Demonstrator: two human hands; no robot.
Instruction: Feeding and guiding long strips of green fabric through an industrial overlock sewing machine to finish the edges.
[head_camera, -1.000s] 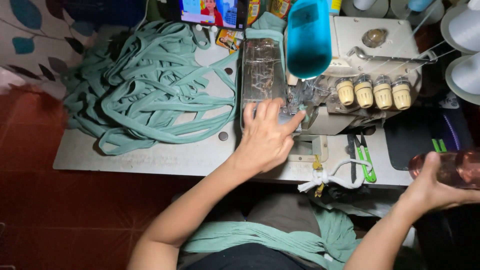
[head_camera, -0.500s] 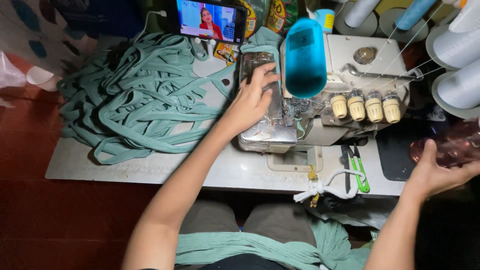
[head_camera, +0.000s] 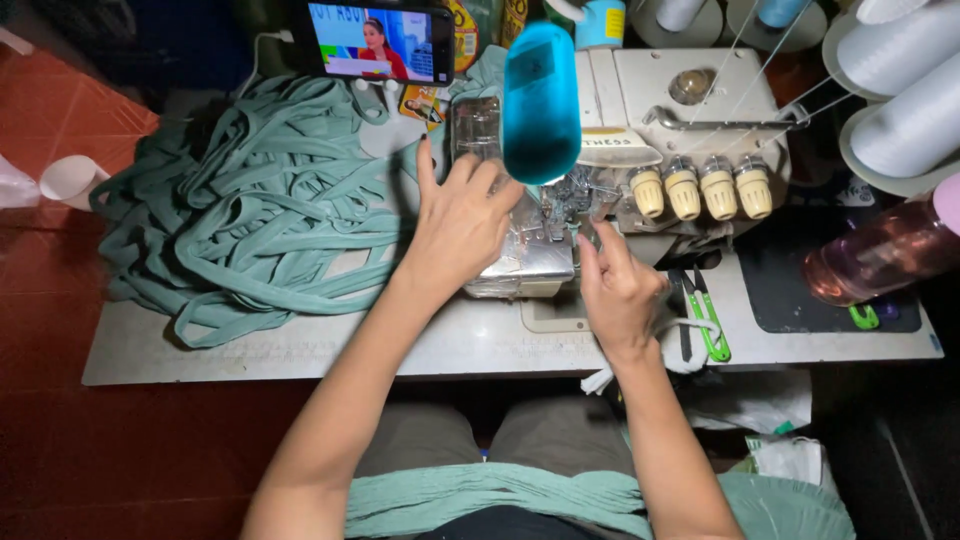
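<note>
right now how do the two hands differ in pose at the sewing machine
The left hand lies flat and spread on the shiny machine bed, fingers reaching away from the person; the right hand is curled, fingertips up by the needle area. The left hand sits further from the person than the right hand. Both are bare and at the sewing machine; neither grips anything visible.

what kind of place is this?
Most likely a small home or workshop sewing station. A white overlock sewing machine with four cream tension knobs sits on a grey table, large white thread cones feed it, and a heap of teal fabric strips lies beside it.
</note>
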